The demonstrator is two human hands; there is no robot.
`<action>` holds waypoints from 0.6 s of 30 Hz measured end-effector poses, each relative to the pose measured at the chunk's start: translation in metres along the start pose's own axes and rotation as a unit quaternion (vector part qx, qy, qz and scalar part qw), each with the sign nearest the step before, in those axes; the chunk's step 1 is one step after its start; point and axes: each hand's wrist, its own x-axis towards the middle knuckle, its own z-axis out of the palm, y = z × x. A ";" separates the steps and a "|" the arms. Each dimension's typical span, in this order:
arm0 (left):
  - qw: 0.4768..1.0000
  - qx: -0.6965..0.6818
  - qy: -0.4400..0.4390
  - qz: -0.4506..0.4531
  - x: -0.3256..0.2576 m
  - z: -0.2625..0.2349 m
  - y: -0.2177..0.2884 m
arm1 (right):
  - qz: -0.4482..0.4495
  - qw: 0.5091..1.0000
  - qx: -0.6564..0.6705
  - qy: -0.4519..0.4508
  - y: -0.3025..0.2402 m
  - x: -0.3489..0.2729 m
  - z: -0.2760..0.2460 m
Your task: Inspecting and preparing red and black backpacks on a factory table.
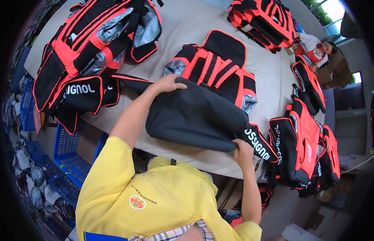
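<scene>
Lying between left grip (167,84) and right grip (244,152), the black panel (193,116) is clasped by both.

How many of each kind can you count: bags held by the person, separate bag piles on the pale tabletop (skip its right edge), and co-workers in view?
Held bag: 1
Bag piles: 2, the left pile and the far pile
Co-worker: 1
Total: 4
</scene>
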 end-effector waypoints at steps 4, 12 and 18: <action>1.000 0.012 -0.024 0.000 0.012 0.011 0.005 | 0.231 0.972 0.017 -0.037 0.040 0.023 0.034; 0.999 -0.007 0.028 -0.014 0.030 0.026 -0.017 | 0.241 0.957 0.046 -0.152 0.068 0.065 0.029; 1.000 -0.019 0.007 0.024 0.033 0.033 -0.004 | 0.220 0.969 0.059 -0.094 0.078 0.037 0.039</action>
